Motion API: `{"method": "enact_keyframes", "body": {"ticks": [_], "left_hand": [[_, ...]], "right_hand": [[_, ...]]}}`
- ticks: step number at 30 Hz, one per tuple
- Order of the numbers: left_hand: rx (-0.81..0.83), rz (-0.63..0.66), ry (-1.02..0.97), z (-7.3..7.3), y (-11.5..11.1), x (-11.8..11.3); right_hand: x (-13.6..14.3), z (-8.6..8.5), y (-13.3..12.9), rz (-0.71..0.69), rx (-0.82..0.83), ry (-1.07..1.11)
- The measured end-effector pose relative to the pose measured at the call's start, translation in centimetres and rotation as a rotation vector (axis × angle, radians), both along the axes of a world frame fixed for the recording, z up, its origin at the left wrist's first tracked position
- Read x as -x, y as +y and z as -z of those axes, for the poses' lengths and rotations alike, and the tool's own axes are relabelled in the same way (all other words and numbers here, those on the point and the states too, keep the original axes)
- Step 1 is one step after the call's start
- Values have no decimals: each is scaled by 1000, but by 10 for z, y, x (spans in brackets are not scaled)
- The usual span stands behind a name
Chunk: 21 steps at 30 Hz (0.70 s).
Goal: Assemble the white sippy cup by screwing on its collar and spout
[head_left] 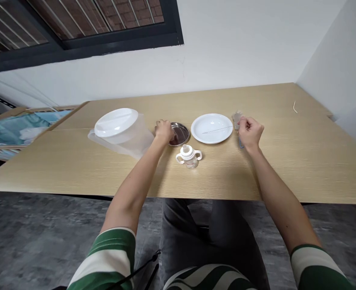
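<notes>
Landmark for all places: the white plate.

Tabletop [301, 169], wood-grained: 1, bearing the plate and everything below except the box. Box [23, 151] with blue lining: 1, beyond the left end, far left of the plate. Pitcher [128, 135], translucent, white-lidded: 1, well left of the plate. White plate [211, 137], oval in this view: 1. Metal dish [180, 139], round, shallow: 1, just beside the plate on its left.

Hands: 2. Right hand [250, 133], just right of the plate: fingers folded toward the palm; whether they pinch anything, cannot tell. Left hand [163, 132], left of the plate and at the dish's left rim: fingers bent downward; whether they grip the rim, cannot tell.

Baby bottle [191, 156], white top, two side handles: 1, nearer the body than the plate and slightly left. Small reddish printing on its body, too small to read; no other lettering made out. Grey piece [236, 119]: 1, just right of the plate, beside the right hand. Blue bit [240, 142]: 1, below it, possibly part of the same object; the hand covers the span between. White strip [294, 107]: 1, far right of the plate. Thin dark line [217, 130]: 1, across the plate, its right end toward the right hand.
</notes>
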<state>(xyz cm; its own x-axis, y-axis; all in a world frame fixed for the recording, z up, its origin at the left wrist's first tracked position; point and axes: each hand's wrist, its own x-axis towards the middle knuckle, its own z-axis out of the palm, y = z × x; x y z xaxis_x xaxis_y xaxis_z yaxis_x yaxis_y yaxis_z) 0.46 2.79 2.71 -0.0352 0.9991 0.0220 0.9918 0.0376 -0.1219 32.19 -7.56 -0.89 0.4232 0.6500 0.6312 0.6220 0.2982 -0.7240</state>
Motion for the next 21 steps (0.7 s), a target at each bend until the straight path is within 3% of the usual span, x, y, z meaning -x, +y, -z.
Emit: {"method": "enact_keyframes", "body": {"ticks": [5, 9, 14, 18, 21], "left_hand": [[-156, 84, -91, -23, -31, -3], [-237, 178, -398, -57, -71, 8], [-43, 315, -814, -91, -115, 34], [158, 476, -969, -96, -133, 43], [220, 528, -996, -95, -137, 40]], "right_hand": [[2, -2, -3, 93, -63, -42], [2, -2, -3, 95, -64, -65], [6, -1, -3, 80, -65, -101], [13, 0, -5, 67, -55, -149], [14, 0, -5, 46, -47, -173]]}}
